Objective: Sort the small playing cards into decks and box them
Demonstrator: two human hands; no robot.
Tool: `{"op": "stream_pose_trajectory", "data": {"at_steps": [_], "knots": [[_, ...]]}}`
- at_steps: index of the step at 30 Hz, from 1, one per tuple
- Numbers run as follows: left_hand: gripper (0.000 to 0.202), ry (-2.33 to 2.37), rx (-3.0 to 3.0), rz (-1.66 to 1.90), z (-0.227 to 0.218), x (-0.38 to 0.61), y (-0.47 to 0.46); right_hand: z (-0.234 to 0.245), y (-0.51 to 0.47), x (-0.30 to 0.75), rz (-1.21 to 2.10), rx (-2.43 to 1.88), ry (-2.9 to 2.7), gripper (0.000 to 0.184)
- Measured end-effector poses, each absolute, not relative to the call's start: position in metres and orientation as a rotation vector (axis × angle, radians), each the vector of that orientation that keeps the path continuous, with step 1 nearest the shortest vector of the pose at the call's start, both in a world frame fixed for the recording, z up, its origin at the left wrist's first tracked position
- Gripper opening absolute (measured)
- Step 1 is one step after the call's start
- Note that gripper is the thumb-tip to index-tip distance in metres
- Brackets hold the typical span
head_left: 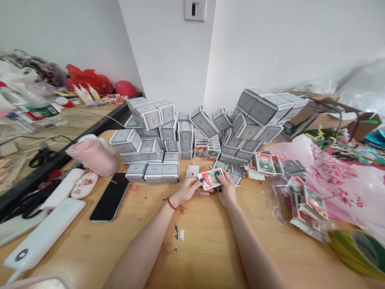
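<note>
Between both hands I hold a red, white and green playing card box (211, 179), tilted over the table. My left hand (187, 190) grips its left end, thumb on top. My right hand (227, 188) pinches the right end, with some fingers hidden beneath. Just behind the box, a playing card (192, 171) with red marks lies face up. Loose grey-backed cards (236, 173) are spread beside my right hand. Stacked grey-patterned card decks (162, 168) form a wall behind the hands, and red and green boxes (213, 147) stand in its middle.
A phone (108, 197), a white power bank (45, 233) and a pink rolled item (92, 155) lie left. On the right are opened card boxes (311, 204), pink-printed plastic (337, 188) and a yellow-green tape roll (359, 251). Paper scraps (182, 235) lie in front.
</note>
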State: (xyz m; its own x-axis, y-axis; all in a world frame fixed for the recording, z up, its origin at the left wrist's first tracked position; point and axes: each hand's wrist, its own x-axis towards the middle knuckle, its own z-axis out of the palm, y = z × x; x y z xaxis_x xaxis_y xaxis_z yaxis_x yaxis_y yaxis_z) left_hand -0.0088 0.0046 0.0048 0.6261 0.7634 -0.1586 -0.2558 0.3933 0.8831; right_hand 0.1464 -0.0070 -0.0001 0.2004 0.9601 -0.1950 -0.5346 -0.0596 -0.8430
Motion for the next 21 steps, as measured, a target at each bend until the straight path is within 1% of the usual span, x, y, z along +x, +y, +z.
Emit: {"op": "stream_pose_trajectory", "data": {"at_steps": [5,12,16,19,21], "knots": [[0.039,0.605,0.929,0.702,0.006,-0.009,0.004,0.0,-0.007,0.147,1.334,-0.984,-0.525,0.031],[0.037,0.587,0.852,0.778,0.006,-0.006,0.005,0.003,-0.007,0.149,1.354,-0.973,-0.479,0.034],[0.036,0.667,0.88,0.98,0.004,-0.006,0.011,0.001,-0.004,0.153,1.285,-0.994,-0.446,0.035],[0.044,0.757,1.005,1.013,0.004,-0.007,0.014,-0.003,-0.002,0.157,1.243,-0.998,-0.401,0.034],[0.04,0.873,1.062,1.001,0.004,-0.008,0.013,-0.004,-0.002,0.158,1.245,-0.982,-0.399,0.034]]}}
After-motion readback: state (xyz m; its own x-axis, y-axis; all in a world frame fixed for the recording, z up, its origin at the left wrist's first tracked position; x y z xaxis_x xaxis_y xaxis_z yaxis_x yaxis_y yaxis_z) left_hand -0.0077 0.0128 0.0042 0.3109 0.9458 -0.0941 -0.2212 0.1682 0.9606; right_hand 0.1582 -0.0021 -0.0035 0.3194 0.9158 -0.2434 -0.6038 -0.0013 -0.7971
